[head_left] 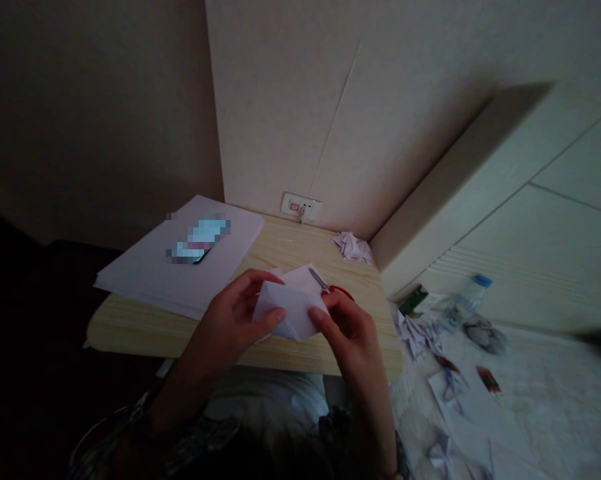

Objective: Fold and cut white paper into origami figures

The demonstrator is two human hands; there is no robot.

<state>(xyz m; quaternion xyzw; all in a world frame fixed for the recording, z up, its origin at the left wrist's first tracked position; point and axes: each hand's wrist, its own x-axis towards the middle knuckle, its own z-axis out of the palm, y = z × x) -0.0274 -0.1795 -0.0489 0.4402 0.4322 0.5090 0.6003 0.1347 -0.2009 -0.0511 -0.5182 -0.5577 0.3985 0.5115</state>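
Observation:
Between both hands is a folded piece of white paper (289, 308), held just above the front of a small wooden table (180, 333). My left hand (237, 310) pinches its left side, thumb on the near face and fingers behind. On the right side, my right hand (349, 327) grips the paper between thumb and fingers. Scissors (336, 288) with red handles lie just beyond the right hand, partly hidden by it. Under them is another white paper piece (305, 275) on the tabletop.
A stack of white paper (145, 267) bears a phone (200, 241), blurred out. Folded paper pieces (353, 247) lie at the table's back right corner. A wall socket (301, 207) sits behind. On the bed (555, 373) at right are a plastic bottle (467, 303) and more folded paper (417, 337).

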